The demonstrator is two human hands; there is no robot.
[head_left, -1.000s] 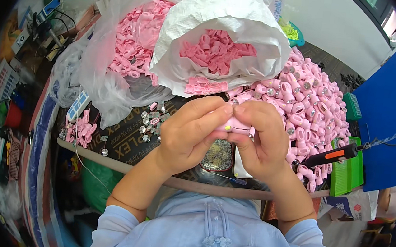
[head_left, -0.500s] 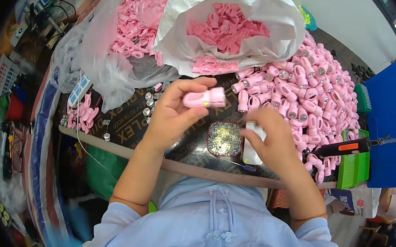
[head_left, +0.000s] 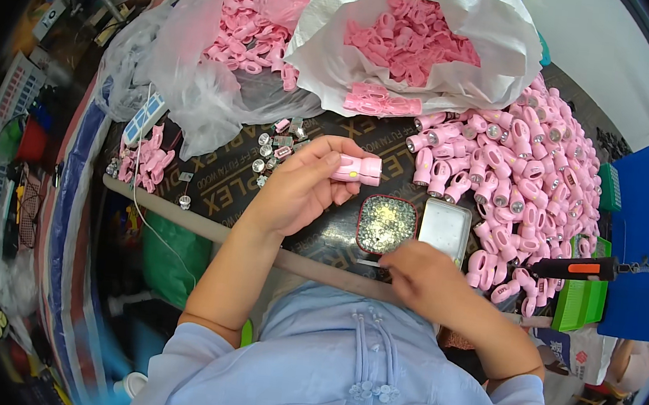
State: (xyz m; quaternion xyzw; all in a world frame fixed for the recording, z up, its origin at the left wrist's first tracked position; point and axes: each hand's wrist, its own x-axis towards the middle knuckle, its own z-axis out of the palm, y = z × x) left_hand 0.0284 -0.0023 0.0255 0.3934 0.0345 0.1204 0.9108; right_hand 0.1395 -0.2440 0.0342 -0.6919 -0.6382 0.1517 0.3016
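My left hand [head_left: 295, 184] is closed around a small pink torch [head_left: 360, 172] above the middle of the table, its wide head facing right. A yellow-green spot shows on the torch's side. Lower right, my right hand [head_left: 430, 283] has its fingers pinched over a thin tool [head_left: 368, 263] at the table's near edge. Only its slim metal end sticks out to the left; the fingers hide the rest. Just beyond that hand is an open tin [head_left: 388, 223] filled with tiny metal parts. Beside the tin lies a shallow silver lid [head_left: 445, 228].
Finished-looking pink torches [head_left: 524, 159] are heaped on the right. A white sack [head_left: 316, 45] of pink shells stands at the back, beside a clear bag [head_left: 192, 119]. Small reflectors [head_left: 264, 151] lie left of centre. A black-and-orange tool [head_left: 576, 268] hangs by a green tray [head_left: 585, 294].
My right hand has come down and toward me from above the lid, onto the thin tool at the table edge. My left hand still holds the torch, now turned slightly. The view has shifted.
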